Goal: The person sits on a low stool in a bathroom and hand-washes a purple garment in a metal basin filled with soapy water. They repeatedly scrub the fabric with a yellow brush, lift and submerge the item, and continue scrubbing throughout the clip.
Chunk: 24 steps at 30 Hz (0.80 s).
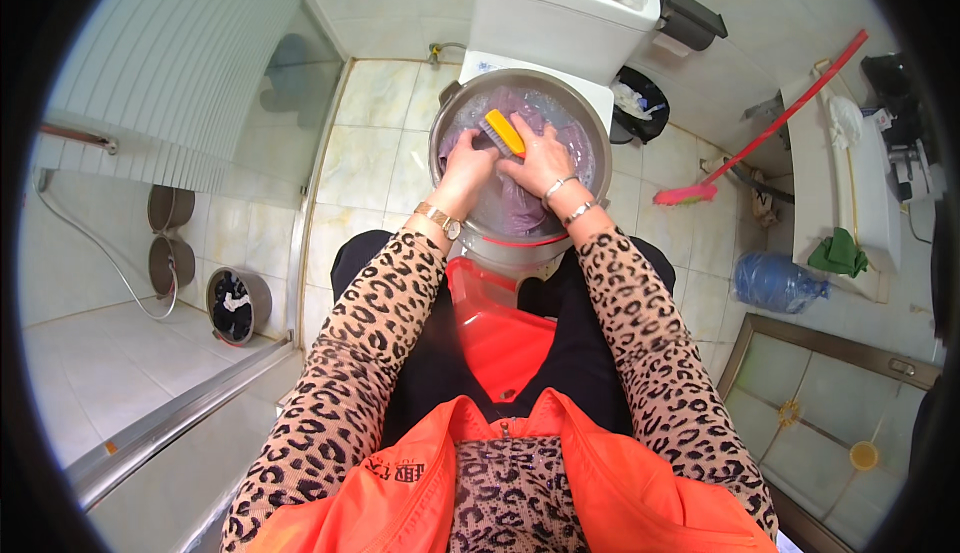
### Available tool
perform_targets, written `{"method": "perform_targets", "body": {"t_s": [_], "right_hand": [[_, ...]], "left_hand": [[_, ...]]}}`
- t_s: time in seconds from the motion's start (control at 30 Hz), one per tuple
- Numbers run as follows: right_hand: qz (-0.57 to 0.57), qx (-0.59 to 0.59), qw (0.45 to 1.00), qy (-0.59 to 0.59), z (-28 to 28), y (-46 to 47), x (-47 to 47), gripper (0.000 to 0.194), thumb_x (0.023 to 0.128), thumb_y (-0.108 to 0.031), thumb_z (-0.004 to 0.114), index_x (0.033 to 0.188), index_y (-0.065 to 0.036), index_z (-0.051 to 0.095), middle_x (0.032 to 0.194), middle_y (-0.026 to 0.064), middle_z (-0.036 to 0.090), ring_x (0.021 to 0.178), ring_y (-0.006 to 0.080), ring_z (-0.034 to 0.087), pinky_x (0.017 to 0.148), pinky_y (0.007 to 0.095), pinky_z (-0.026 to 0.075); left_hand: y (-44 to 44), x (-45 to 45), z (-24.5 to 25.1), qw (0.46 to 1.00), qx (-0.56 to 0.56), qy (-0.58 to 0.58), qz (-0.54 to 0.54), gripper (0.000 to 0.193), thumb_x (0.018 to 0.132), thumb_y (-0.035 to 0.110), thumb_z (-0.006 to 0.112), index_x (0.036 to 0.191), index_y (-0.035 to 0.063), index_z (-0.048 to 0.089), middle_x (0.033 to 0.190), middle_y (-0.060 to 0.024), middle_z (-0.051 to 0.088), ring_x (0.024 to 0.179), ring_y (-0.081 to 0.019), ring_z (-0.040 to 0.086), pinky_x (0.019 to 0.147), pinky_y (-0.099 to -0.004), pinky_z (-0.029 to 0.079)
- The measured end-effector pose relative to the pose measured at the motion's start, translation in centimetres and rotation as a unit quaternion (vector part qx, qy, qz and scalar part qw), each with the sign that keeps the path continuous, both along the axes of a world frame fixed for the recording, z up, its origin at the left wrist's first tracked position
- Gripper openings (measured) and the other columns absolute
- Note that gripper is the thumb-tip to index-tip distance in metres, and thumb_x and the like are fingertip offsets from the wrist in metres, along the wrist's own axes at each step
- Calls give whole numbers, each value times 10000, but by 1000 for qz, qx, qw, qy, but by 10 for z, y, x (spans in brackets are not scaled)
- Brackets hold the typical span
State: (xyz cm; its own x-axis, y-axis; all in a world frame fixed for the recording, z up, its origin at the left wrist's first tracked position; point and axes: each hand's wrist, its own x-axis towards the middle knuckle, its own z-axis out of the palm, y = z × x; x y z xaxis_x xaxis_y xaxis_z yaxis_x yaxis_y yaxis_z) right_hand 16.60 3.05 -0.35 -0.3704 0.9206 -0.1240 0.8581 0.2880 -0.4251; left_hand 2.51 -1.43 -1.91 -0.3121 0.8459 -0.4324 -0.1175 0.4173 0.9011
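A round grey-brown basin (606, 140) stands in front of a white toilet, with soapy water and a purple cloth (523, 206) inside. My right hand (541, 159) rests over the cloth and grips a yellow scrubbing brush (505, 131), whose pale bristles face down to the left. Close on its left, my left hand (468, 169) has its thumb and forefinger pinched at the cloth; the fingertips are partly hidden. Part of the cloth lies under water and suds.
The toilet (555, 12) is behind the basin, a black waste bin (651, 114) to its right. A red broom (780, 125) leans at the right, near a blue water bottle (776, 283). A red plastic stool (499, 343) is between the legs. More basins (259, 301) stand behind the glass at left.
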Motion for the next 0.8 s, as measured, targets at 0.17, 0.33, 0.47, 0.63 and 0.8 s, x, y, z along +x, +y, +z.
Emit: {"method": "perform_targets", "body": {"t_s": [0.17,0.33,0.47,0.63,0.8], "right_hand": [[-34,-59,997,32,-24,22,-6,721,728,-288,742,1384,-237,447,1187,249,580,1019,410,621,897,444,498],[-67,-97,965,235,-11,17,-8,472,752,-188,695,1210,-124,601,1010,170,684,948,329,657,841,390,509],[-16,-75,916,394,22,-14,-19,410,779,-138,694,1165,-32,609,974,162,692,888,267,678,796,346,516],[81,1,889,451,38,-29,-33,351,796,-104,676,1121,10,607,987,161,673,892,276,658,801,350,510],[75,145,914,371,12,-6,-30,314,815,-119,663,1091,19,600,1016,195,647,922,361,635,807,365,507]], "left_hand": [[-5,2,10,997,3,-81,3,597,827,108,637,1374,26,413,1132,-131,601,967,-217,578,844,-316,472],[2,-1,8,932,52,-353,57,482,921,515,556,1170,103,583,1074,-69,644,964,-221,615,847,-373,512],[13,-11,-10,907,51,-414,51,524,967,544,418,1158,86,586,1071,-85,645,935,-251,632,815,-422,539],[17,-17,-41,878,68,-465,93,284,994,239,418,1066,13,574,959,-146,636,819,-260,647,733,-398,557],[13,-2,-23,910,72,-380,147,219,990,162,424,1137,41,532,948,-136,635,809,-249,645,740,-390,554]]}}
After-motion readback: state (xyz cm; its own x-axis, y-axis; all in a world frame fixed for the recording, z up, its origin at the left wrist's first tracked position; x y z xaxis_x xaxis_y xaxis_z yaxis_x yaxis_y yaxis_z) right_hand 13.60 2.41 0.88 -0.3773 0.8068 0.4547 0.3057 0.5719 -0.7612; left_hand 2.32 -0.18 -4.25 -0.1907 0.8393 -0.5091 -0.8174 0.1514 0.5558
